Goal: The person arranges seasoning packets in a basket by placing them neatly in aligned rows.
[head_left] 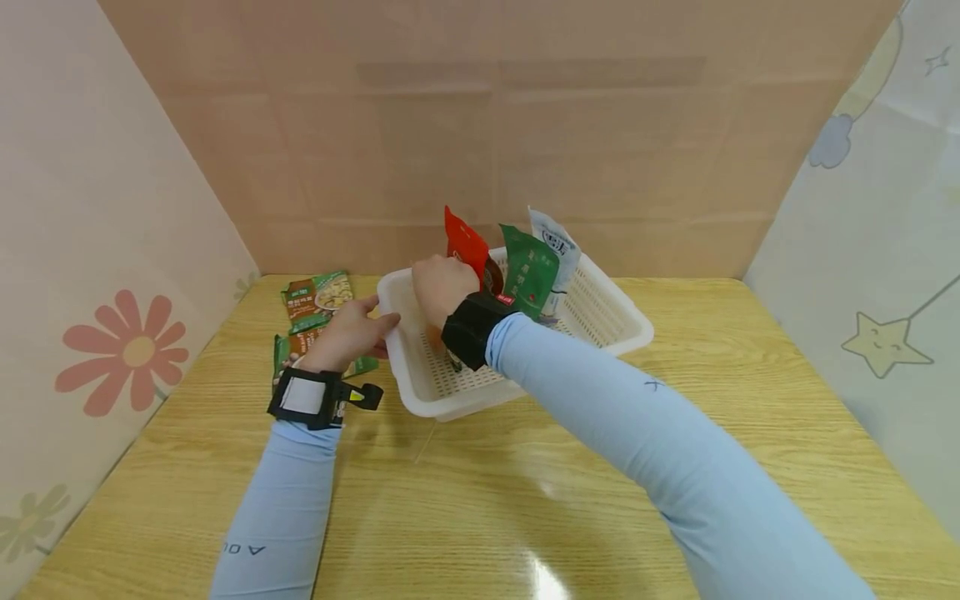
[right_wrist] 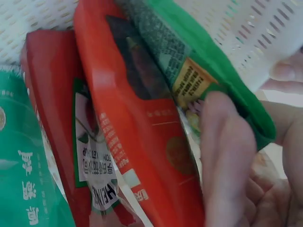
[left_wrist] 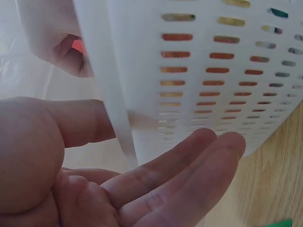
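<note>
A white plastic basket (head_left: 637,333) with slotted walls stands on the table. My left hand (head_left: 345,337) grips its left end, thumb over the rim and fingers against the outer wall. Inside the basket, my right hand (head_left: 442,287) pinches a green seasoning packet (right_wrist: 189,61) by its end, as the right wrist view shows. Beside that packet stand a red pouch (right_wrist: 137,118) and a dark red Heinz tomato ketchup pouch (right_wrist: 61,113). A green pouch (head_left: 528,271) and a pale blue-white pouch (head_left: 558,246) lean further right. My right wrist hides part of the basket floor.
Two green-and-brown seasoning packets, one farther back (head_left: 330,296) and one nearer (head_left: 285,354), lie on the wooden table (head_left: 480,492) left of the basket. A brown panel (head_left: 495,133) rises behind it, with patterned walls at both sides.
</note>
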A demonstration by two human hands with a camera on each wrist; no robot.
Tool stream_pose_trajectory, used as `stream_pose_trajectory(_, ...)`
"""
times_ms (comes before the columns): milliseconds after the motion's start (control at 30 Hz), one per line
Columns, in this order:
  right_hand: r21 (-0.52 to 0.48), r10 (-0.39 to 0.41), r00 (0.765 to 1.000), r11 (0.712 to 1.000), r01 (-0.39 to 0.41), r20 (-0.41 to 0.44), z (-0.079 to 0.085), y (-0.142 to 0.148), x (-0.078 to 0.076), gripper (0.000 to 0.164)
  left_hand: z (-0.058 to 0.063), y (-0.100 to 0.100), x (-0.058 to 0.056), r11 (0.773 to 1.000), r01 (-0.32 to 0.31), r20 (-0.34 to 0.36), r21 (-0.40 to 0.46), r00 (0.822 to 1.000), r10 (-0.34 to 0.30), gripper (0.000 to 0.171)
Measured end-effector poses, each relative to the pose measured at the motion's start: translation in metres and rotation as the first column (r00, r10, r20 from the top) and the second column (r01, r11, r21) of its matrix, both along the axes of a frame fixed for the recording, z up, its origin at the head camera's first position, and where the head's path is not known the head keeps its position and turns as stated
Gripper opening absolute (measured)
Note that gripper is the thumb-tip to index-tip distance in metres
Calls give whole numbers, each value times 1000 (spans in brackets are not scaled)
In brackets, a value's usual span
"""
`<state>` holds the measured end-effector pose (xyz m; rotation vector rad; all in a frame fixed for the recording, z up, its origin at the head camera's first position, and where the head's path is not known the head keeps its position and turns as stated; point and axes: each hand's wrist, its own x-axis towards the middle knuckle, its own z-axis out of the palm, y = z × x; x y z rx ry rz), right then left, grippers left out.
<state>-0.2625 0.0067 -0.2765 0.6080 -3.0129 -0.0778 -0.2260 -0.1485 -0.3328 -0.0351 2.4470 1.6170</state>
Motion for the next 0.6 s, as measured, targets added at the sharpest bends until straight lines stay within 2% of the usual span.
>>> stream_pose_trajectory(233,-43,-17,999,999,19,40,2,3,2,46,1,-1,1,1000,5,-8,-15,1000,-5,65)
stream_pose_trajectory(600,-71,32,999,997,-29,40,9,7,6,37,-1,-3,0,999,22,-20,-26,1000,-23,64)
